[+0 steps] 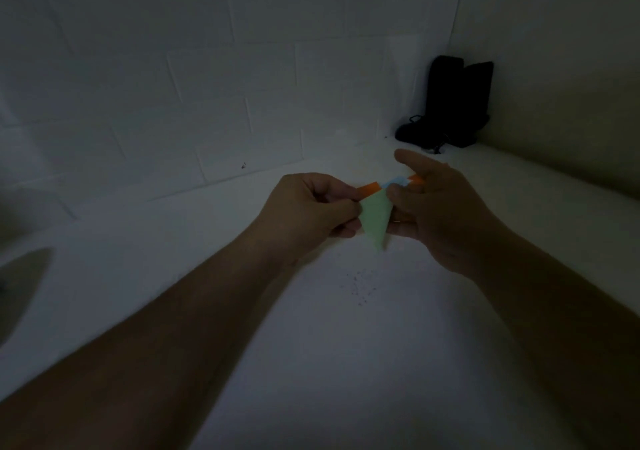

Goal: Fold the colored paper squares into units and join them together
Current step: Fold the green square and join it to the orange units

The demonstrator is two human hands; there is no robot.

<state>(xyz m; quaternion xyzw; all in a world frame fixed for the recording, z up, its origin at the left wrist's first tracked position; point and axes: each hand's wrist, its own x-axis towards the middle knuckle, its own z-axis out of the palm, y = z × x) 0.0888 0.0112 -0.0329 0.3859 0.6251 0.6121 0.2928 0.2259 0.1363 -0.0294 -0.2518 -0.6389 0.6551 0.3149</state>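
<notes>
Both my hands hold a small bundle of folded paper units above the white table (311,328). A green folded unit (376,219) hangs between them as a triangle with its point down. An orange unit (370,189) sticks out at the top left, and its other end shows at the right by my fingers. A light blue unit (394,182) lies across the top. My left hand (308,208) pinches the left side of the bundle with curled fingers. My right hand (440,207) grips the right side, its index finger raised above the papers.
The scene is dim. A black case with a cord (450,103) stands in the far right corner against the white wall. Small dark specks (362,288) lie on the table under my hands. A dark rounded shape (20,283) sits at the left edge.
</notes>
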